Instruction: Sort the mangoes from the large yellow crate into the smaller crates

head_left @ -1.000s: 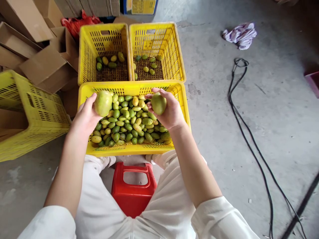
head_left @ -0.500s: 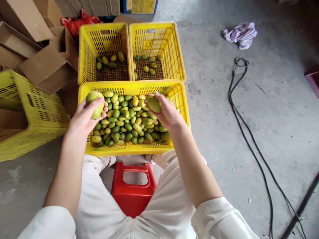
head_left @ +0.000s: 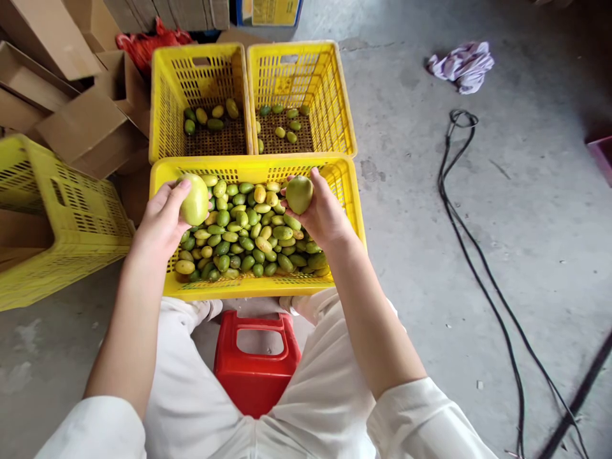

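Trousers: white (head_left: 191, 382), legs spread across the bottom of the frame.
Stool: red stool (head_left: 255, 366) at bottom center, between the legs.
Left hand: the left hand (head_left: 160, 220), left of center, is curled about halfway, wrapped around one large fruit; the thumb lies against the near side, with fingertips just visible past the far side.
Left fruit: large pale-green fruit (head_left: 195, 201), gripped above the left part of the front crate.
Right hand: the right hand (head_left: 327, 217), right of center, is loosely cupped around a second fruit, thumb raised along its right edge, fingers beneath and behind.
Right fruit: round green fruit (head_left: 299, 195), held above the right part of the same crate.
Heap: small green and yellow fruits (head_left: 253, 233) piled mid-frame, between and below the hands.
Front crate: yellow front crate (head_left: 255, 292), center, containing the heap.
Cable: black cable (head_left: 478, 255), doubled along the floor at right.
Side crate: yellow side crate (head_left: 86, 197), tilted, at left edge.
Back crates: left back crate (head_left: 167, 108) and right back crate (head_left: 329, 95), upper center, side by side, a few fruits in each.
Cardboard: boxes (head_left: 86, 127) jumbled at upper left.
Cloth: pale purple, crumpled (head_left: 463, 67), on the floor at upper right.
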The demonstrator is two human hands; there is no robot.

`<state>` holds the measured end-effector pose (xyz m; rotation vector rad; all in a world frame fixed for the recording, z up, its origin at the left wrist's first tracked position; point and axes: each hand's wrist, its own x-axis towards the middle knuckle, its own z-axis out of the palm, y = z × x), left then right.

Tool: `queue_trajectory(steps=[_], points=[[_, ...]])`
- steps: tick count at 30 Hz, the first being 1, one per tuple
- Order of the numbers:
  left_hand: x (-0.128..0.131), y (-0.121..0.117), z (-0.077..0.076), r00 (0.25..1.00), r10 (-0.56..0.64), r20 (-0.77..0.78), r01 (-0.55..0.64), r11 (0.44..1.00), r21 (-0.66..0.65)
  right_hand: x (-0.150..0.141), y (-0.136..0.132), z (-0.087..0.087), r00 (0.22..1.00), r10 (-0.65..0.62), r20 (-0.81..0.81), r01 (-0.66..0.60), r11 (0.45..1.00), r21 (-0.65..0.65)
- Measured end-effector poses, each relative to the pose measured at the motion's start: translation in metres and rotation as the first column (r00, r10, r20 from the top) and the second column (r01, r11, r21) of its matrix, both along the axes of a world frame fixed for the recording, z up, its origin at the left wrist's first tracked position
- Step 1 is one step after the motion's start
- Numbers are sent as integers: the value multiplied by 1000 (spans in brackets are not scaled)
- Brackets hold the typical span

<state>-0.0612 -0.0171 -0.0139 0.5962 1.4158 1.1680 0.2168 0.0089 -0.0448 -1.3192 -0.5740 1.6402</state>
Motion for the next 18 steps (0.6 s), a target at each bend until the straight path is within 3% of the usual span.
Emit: queue_trajectory(steps=[4,9,18], points=[[6,1,3,999,25,32,-25,999,-28,2,-6,5,1000,12,21,-14,998,61],[4,5,6,992,-14,127,28,994,-106,1,-9,9,1000,20,-10,-19,996,91],[5,-1,14,995,28,90,-20,996,-91,5,-2,-8,1000,1,-29,1,998,61]])
